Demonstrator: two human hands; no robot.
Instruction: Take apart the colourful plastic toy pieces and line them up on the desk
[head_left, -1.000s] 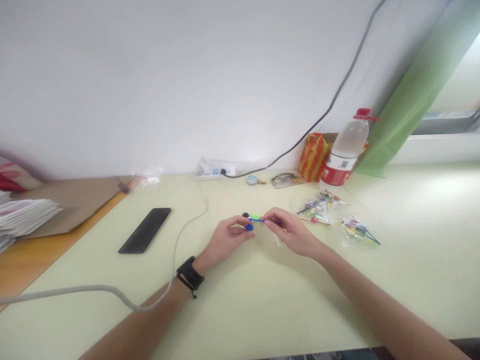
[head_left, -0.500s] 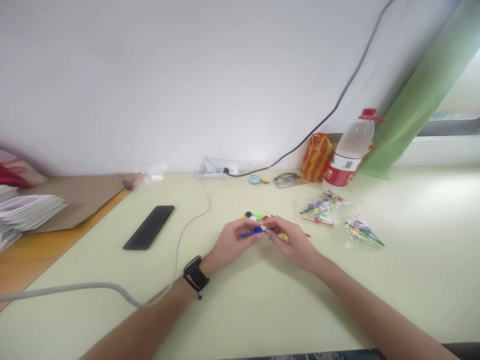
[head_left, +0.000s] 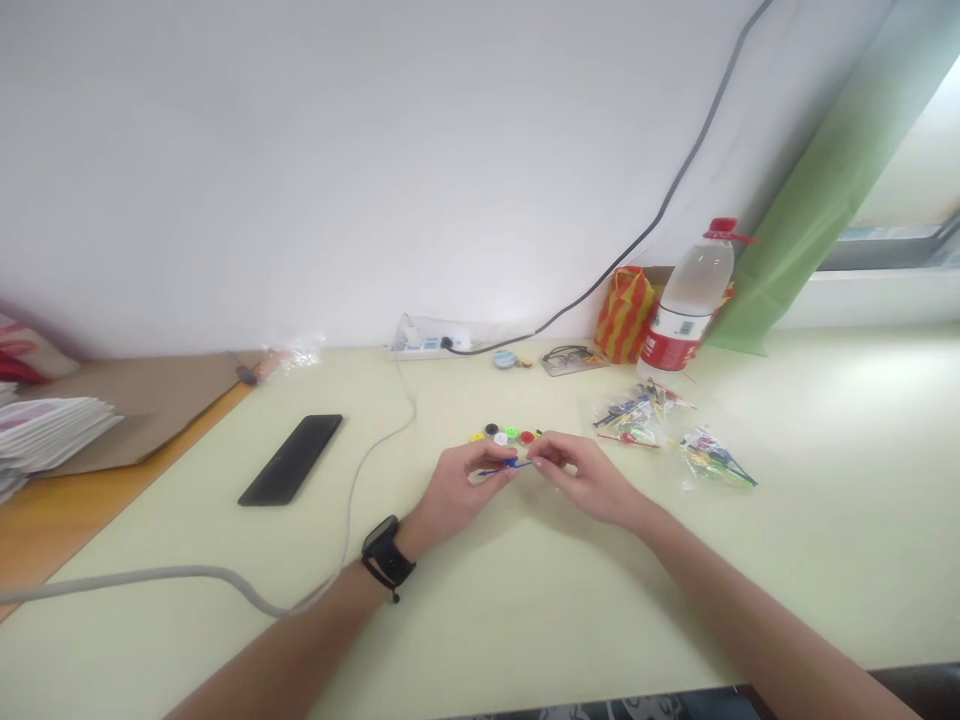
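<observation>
Over the middle of the table, my left hand pinches a small blue piece together with a thin blue stick, whose pointed end sticks out under the fingers. My right hand has its fingertips closed on the other end of the stick. How the blue piece and the stick meet is too small to tell. Just behind the hands lie several small round button-like discs, among them a black disc, a white disc, a green disc and a red disc.
Two clear bags of thin coloured pieces, a nearer bag and a farther bag, lie to the right. Behind them stands a large bottle. A black phone and a grey cable are on the left; a power strip sits by the wall.
The view has shifted slightly. My right fingers have drawn closer together at the stick's end, and the yellow and red pieces seen by that hand no longer show. Both hands keep hold.
</observation>
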